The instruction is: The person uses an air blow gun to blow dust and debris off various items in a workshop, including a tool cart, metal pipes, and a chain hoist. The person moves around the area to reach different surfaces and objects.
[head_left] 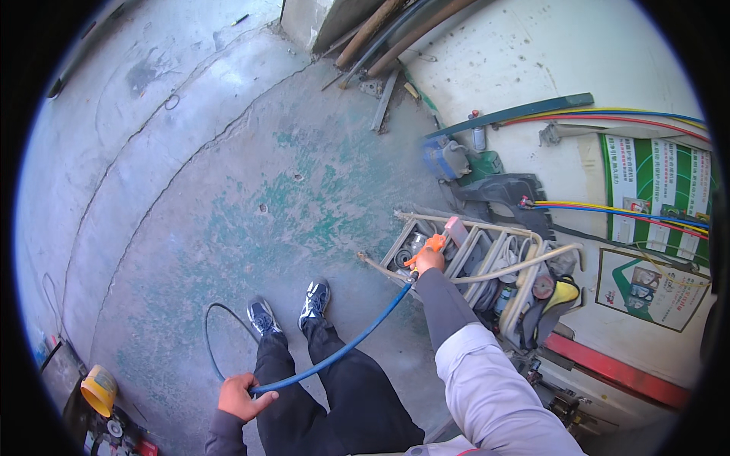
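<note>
My right hand [430,261] is closed around an orange air blow gun [434,243], reaching out over a metal cart [463,254]. From the gun's lower end a blue air hose [351,343] curves back across my legs. My left hand [239,397] grips that hose near my left thigh, and beyond it the hose loops over the floor by my shoes. Below the gun, the cart holds round metal parts [403,258], partly covered by my hand. A pink block [456,229] lies on the cart just past the gun.
Jugs [447,159] and a dark plastic part [506,194] stand behind the cart by the wall. A yellow-and-black item [561,295] sits at its right end. Pipes [369,34] lie at the top; a yellow bucket [99,390] is at lower left.
</note>
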Demonstrator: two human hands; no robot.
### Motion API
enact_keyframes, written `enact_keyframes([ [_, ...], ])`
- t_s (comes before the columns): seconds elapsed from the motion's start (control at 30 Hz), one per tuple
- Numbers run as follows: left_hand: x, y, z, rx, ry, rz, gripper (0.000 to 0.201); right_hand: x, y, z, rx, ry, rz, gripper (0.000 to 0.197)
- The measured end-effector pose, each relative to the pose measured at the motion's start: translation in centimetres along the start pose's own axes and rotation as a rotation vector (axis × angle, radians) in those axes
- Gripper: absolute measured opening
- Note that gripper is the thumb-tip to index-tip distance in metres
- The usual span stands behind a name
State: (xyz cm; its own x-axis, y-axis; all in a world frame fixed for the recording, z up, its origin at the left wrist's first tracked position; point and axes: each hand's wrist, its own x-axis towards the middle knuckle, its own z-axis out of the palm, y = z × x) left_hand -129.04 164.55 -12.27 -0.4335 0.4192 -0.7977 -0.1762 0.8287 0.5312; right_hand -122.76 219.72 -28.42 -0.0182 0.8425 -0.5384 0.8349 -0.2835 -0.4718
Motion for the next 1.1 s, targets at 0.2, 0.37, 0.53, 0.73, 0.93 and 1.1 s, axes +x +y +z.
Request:
enact_keyframes([
  [0.2,5.5,-0.7,4.3,-0.020,0.153,-0.001,0.034,12.2,6.4,6.9,-1.129,-0.174,-0.310,0.034],
  [0.37,9.3,0.1,7.2,0.023,0.176,0.004,0.029,19.5,11.1,9.0,-1.689,-0.172,-0.569,0.033],
  [0.53,10.0,0.5,8.0,0.028,0.142,0.055,0.028,21.2,12.3,9.1,-1.290,-0.272,-0.377,0.021],
  [0.73,9.2,0.7,7.6,0.016,0.153,0.065,0.028,17.3,9.1,7.1,-1.255,-0.352,-0.328,0.021],
  [0.93,8.4,-0.1,6.8,-0.004,0.128,0.038,0.028,16.5,10.5,7.0,-0.741,-0.302,-0.080,0.020],
  [1.1,6.8,-2.7,6.5,0.088,0.157,0.116,0.028,15.4,15.3,7.7,-0.926,-0.236,-0.230,0.021],
])
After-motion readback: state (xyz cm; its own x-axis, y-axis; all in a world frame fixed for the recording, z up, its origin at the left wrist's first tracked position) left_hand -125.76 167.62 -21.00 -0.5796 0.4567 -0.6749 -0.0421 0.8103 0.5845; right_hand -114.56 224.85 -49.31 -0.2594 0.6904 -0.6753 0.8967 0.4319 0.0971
